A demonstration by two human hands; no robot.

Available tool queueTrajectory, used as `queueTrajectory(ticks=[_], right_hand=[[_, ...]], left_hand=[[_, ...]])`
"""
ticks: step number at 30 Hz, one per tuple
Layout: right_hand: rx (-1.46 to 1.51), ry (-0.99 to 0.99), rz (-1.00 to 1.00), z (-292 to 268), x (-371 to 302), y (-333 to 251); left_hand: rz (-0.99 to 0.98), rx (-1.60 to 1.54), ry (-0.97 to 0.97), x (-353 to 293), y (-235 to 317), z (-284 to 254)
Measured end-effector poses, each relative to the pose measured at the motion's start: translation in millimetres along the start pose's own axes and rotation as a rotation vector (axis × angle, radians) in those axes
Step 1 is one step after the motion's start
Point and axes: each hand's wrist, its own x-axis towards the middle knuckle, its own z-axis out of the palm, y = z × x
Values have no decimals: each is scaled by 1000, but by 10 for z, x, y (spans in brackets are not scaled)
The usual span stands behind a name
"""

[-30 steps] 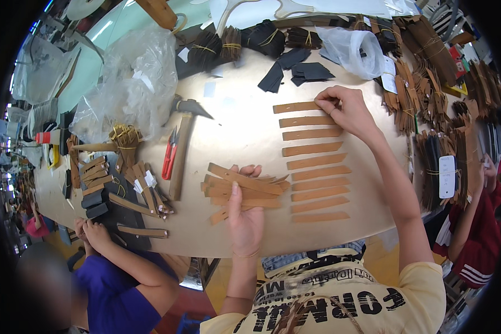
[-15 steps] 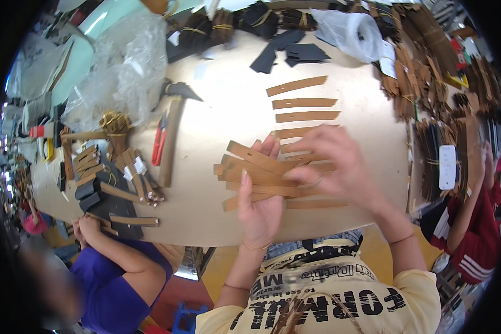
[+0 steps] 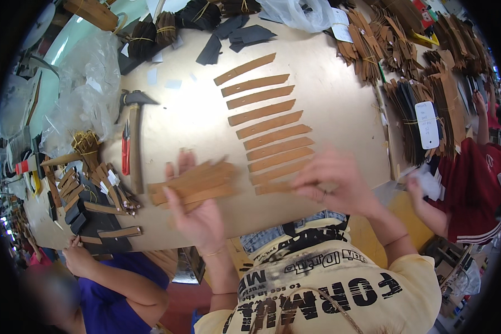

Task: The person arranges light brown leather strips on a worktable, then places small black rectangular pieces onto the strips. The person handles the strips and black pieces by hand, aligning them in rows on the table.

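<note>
The left hand (image 3: 197, 214) lies palm-up with its fingers closed under a loose stack of tan strips (image 3: 197, 182), near the table's front edge. The right hand (image 3: 331, 181), blurred, has its fingertips pinched on the near end of a single strip (image 3: 273, 187) at the foot of a laid-out row of strips (image 3: 264, 114). Judged from their look, the strips are thin, light and flexible, likely leather or board, apt to slide off one another; an end grip suits one strip, a cradle under the middle suits the stack. The table (image 3: 328, 100) is smooth and pale. A hammer (image 3: 132, 139) and red cutters (image 3: 126, 153) lie left; bundled pieces crowd the edges, and co-workers sit close on both sides.
</note>
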Motion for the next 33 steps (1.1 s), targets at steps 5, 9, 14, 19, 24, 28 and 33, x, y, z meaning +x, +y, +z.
queueTrajectory(ticks=[5,9,14,19,24,28,33], right_hand=[[-89,-277,-6,342,-417,115],[-517,-3,-92,625,-597,308],[-736,231,-114,694,-736,394],[-784,223,-129,698,-815,454],[-758,291,-123,650,-778,402],[-453,375,-121,516,-526,217],[-242,346,-187,478,-74,-52]], left_hand=[[188,34,143,86,300,-192],[156,11,84,-5,252,-204],[75,44,-9,-98,83,-105],[33,27,-56,-151,21,1],[-42,2,-122,-202,-35,58],[-215,-180,-191,-288,-144,133],[-314,-166,-256,-398,-276,277]])
